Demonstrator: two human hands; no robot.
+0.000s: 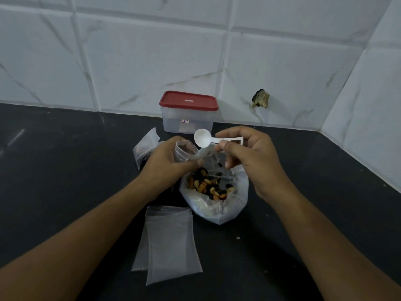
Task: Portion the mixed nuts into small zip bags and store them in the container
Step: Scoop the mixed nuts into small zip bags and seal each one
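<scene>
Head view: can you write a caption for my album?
The left hand holds a small bag open; the right hand holds an empty scoop beside it, above the nuts.

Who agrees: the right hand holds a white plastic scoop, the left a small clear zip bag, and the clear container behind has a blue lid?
No: the head view shows the lid of the clear plastic container is red, not blue. Otherwise right: the right hand grips the white plastic scoop, the left hand the small clear zip bag.
</scene>
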